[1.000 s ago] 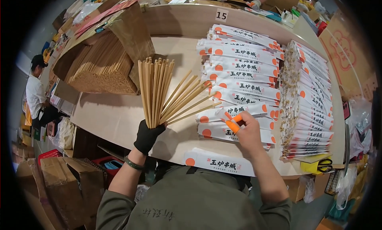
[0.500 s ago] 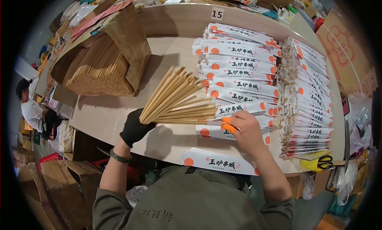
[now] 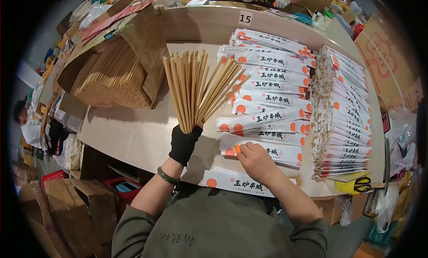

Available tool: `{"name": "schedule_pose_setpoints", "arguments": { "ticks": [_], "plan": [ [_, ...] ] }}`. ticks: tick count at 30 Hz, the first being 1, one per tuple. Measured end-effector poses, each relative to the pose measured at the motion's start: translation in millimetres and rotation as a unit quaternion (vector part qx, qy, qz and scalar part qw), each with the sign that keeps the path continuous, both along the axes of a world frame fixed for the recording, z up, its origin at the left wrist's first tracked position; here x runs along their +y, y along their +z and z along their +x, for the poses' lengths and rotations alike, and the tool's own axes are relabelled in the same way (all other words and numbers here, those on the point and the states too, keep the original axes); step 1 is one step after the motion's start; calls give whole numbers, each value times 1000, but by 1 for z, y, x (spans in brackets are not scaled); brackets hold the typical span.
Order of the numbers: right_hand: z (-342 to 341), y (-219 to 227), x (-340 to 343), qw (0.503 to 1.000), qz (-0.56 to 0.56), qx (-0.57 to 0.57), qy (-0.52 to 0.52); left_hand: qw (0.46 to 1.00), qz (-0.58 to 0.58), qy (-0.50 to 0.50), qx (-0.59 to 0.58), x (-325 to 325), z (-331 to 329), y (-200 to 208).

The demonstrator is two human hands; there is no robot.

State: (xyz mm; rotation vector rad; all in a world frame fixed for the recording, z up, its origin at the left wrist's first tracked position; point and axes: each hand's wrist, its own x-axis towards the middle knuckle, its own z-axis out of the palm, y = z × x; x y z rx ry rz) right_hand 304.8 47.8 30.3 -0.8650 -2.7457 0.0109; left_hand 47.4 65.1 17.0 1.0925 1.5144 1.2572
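My left hand (image 3: 184, 144), in a black glove, is closed round the lower ends of a fanned bundle of wooden chopsticks (image 3: 196, 88), held upright above the table. Orange finger covers show on my right hand (image 3: 256, 160). Its fingers are curled together over the nearest white paper sleeves (image 3: 281, 154) of the middle pile; whether they pinch one is hidden. More printed sleeves with red-orange dots (image 3: 273, 75) lie stacked beyond it. Close to my body, another sleeve stack (image 3: 223, 181) lies at the table's front edge, partly below my right forearm.
On the left stands an open brown paper bag (image 3: 156, 57) packed with chopsticks (image 3: 111, 75). Sleeved chopsticks (image 3: 343, 115) are piled at the right, with black-handled scissors (image 3: 363, 183) near the table corner. Across the partition is a person's gloved hand (image 3: 281, 2); another person (image 3: 33, 128) is at far left.
My left hand has moved right and swung the chopsticks from slanting right to upright. My right hand has come left and nearer, down to the closest sleeves of the pile.
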Motion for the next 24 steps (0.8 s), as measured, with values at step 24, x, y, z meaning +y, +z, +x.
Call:
{"name": "schedule_pose_setpoints", "arguments": {
  "ticks": [24],
  "plan": [
    [23,55,26,793,-375,407,-255,972,13,-87,217,-26,-61,30]
  ]
}}
